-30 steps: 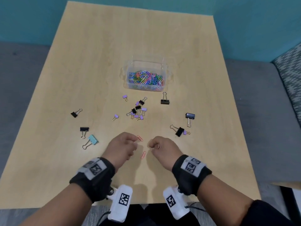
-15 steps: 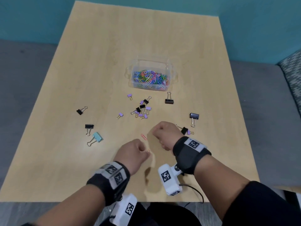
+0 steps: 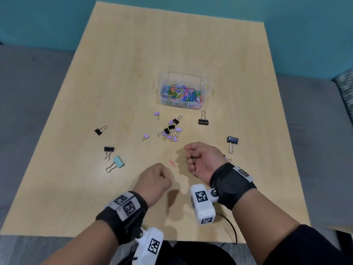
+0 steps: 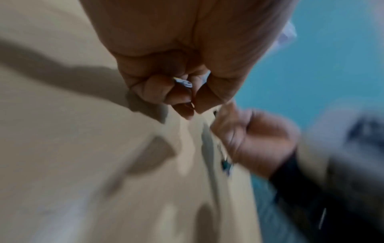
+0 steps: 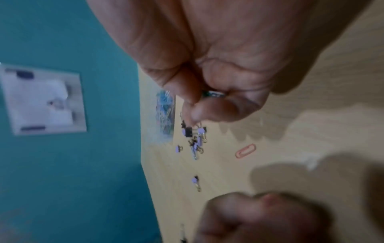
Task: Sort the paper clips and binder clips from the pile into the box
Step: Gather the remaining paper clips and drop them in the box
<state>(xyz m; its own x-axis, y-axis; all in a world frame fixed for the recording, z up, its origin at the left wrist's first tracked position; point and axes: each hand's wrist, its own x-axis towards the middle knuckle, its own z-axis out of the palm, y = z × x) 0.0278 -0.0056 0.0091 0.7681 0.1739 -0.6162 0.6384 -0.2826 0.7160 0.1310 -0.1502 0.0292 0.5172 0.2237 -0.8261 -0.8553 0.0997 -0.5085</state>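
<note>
- Right hand (image 3: 203, 159) is raised just above the table (image 3: 114, 73), fingers curled into a fist; the right wrist view shows a small dark item pinched between thumb and fingers, too blurred to name.
- Left hand (image 3: 154, 180) is also fisted near the table's front edge; the left wrist view shows small clips, blurred, held between thumb and fingertips (image 4: 182, 98).
- One pink paper clip (image 3: 172, 163) lies flat on the table between the two hands, touching neither.
- Clear plastic box (image 3: 205, 87) stands beyond the hands, well apart, its floor covered with coloured paper clips.
- Binder clips lie loose between hands and box: a cluster of small purple and black ones (image 3: 171, 130), a light blue binder clip (image 3: 118, 162) to the left, black ones at either side.
- Handling, as judged: the paper clip is light, thin, stiff wire lying flush; it will likely slide under a fingertip. Pinch its long sides or drag it, then lift.
- Binder clips are rigid and springy; take hold of the body or the wire handles.
- Clearance: the route to the box crosses the clip cluster; pass above it. The box is open-topped, with low walls.
</note>
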